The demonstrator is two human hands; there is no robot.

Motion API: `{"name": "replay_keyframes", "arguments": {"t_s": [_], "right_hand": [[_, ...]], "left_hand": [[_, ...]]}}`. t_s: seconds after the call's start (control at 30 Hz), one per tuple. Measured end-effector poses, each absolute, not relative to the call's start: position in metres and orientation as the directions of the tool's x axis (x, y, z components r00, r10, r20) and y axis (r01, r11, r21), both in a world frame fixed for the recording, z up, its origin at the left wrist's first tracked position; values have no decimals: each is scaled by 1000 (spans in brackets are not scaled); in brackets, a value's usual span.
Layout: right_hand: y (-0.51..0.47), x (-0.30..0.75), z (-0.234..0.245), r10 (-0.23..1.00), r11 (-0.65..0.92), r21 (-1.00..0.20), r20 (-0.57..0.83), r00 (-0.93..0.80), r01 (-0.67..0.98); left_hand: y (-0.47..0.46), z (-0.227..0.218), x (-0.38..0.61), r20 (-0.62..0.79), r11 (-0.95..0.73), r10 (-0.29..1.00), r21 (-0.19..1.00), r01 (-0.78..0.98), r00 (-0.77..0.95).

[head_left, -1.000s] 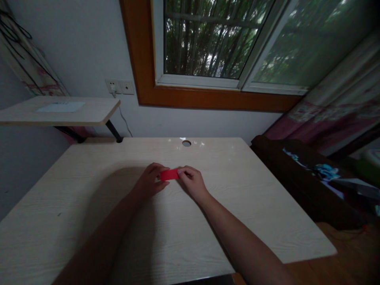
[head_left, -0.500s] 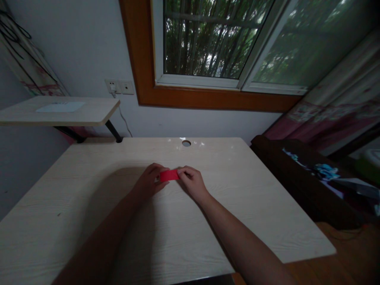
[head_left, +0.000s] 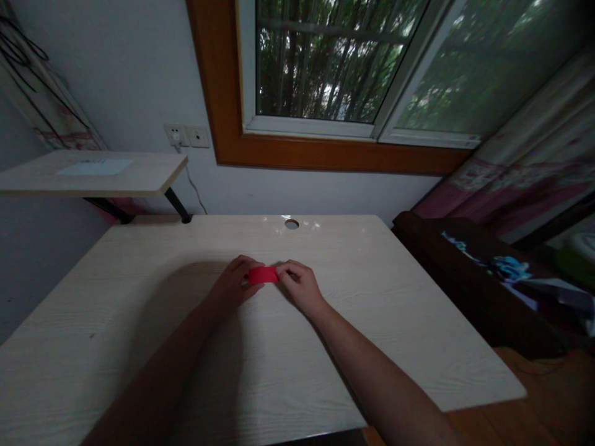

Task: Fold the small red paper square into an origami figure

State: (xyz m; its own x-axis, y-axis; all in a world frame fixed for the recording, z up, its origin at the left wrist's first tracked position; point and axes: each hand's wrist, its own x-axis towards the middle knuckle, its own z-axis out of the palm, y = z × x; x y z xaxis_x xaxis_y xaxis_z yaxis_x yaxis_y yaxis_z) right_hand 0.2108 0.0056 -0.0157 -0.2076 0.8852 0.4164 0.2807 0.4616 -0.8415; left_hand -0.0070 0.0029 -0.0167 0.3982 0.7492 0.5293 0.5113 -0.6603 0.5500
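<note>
A small flat red strip [head_left: 263, 274], perhaps folded paper, spans the gap between my two hands over the pale wooden desk [head_left: 297, 347]. At its left end the fingers and thumb of my left hand [head_left: 235, 282] close on it. My right hand [head_left: 301, 282] pinches the right end between thumb and curled fingers. What the strip is made of cannot be made out for sure.
A raised shelf [head_left: 153, 176] with a white sheet [head_left: 95, 167] stands at the back left on black legs. The desk has a round cable hole [head_left: 292, 224] near its back edge. Right of the desk is dark brown furniture [head_left: 441, 279] with cloth items on it.
The red strip has shifted very slightly left and lies a little more level. Both hands keep their hold in nearly the same place.
</note>
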Motion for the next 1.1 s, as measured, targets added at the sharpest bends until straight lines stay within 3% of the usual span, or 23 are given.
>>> {"name": "replay_keyframes", "arguments": {"t_s": [0.4, 1.1], "right_hand": [[3, 211, -14, 864, 502, -801, 444, -239, 325], [2, 210, -13, 854, 519, -782, 458, -248, 345]], "left_hand": [[1, -12, -6, 460, -601, 798, 643, 475, 388], [-1, -6, -6, 466, -605, 796, 630, 486, 387]]}}
